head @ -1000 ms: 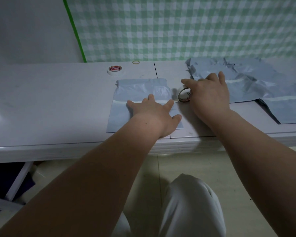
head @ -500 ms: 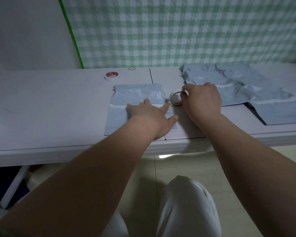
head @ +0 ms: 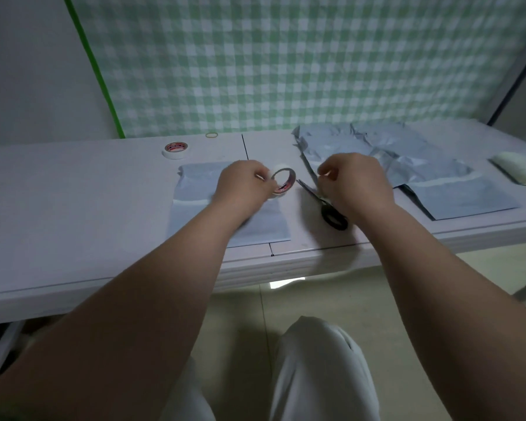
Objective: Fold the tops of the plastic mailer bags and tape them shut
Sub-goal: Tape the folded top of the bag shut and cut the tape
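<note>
One mailer bag (head: 192, 187): lay flat on the counter (head: 73, 196) beneath the left hand, close to the front edge. A pale line crossed it and the part beyond that line was crinkled. No tape showed on it, so the sealing looked not yet done.
Tape roll (head: 283, 181): was held on edge above the bag's right side, gripped by the fingers of the left hand (head: 244, 187).
Right hand (head: 356, 187): hovered to the right of the roll, fingers curled and thumb near forefinger. Whether they pinched a tape end could not be told.
Scissors (head: 331, 213): lay on the counter under the right hand, partly hidden, black loop handle toward the person and blades pointing away.
Risk: with neither hand pressing the bag, its springy top could lift or shift, so the strip might land crooked. A loose tape end could curl and stick to itself or to the fingers. A wrist dropping could knock the scissors.
Materials: the bag was thin, smooth grey-blue plastic film, slippery on a glossy white counter. The roll was a narrow ring with a red-printed core.
Around: a crumpled pile of mailer bags (head: 413, 165) spread to the right, a folded pale cloth (head: 520, 168) lay beyond it, and a spare tape roll (head: 176, 149) and a rubber band (head: 211, 135) lay at the back by the green gingham backdrop (head: 286, 62).
</note>
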The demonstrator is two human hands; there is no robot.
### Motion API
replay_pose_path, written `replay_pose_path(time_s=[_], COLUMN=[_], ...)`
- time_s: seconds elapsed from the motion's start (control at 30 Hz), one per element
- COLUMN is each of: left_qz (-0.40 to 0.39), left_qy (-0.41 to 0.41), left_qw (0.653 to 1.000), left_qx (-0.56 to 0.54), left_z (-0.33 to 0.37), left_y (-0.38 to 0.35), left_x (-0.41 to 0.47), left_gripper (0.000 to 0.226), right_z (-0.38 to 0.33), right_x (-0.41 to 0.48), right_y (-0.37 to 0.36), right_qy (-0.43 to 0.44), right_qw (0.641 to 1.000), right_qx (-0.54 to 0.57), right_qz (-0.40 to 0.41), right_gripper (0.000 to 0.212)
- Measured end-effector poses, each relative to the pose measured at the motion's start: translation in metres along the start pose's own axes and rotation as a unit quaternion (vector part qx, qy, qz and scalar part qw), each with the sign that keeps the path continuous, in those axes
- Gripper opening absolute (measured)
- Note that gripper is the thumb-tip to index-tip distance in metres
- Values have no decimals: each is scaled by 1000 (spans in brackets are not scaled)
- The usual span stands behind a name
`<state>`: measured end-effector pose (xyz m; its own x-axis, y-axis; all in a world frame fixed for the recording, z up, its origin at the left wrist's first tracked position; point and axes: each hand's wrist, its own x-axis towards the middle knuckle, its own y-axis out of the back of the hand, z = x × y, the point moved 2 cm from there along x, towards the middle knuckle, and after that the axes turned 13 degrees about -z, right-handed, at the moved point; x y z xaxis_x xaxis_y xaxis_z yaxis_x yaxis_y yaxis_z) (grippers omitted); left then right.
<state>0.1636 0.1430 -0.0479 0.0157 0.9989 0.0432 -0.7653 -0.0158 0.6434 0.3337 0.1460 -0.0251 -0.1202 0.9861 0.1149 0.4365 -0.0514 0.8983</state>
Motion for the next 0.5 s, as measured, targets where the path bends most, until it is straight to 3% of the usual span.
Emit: replay_pose_path(time_s=[0.13, 0.33, 0.5], left_qz=[22, 24, 13], left_qy=[39, 56, 60], left_qw=[982, 969, 956], left_qx=[-183, -238, -287], left_z=[-14, -22, -30], left_y=[0, -1, -1], left_x=[-3, -2, 1], left_gripper=[19, 15, 15], right_z=[22, 6, 1], right_x=[-18, -31, -31], right_y=[7, 4, 7], right_qy=[-110, -122, -118], right_qw=[985, 970, 976], right_qx=[-110, -185, -135], right_qz=[-81, -103, -123], right_gripper=[10, 30, 37])
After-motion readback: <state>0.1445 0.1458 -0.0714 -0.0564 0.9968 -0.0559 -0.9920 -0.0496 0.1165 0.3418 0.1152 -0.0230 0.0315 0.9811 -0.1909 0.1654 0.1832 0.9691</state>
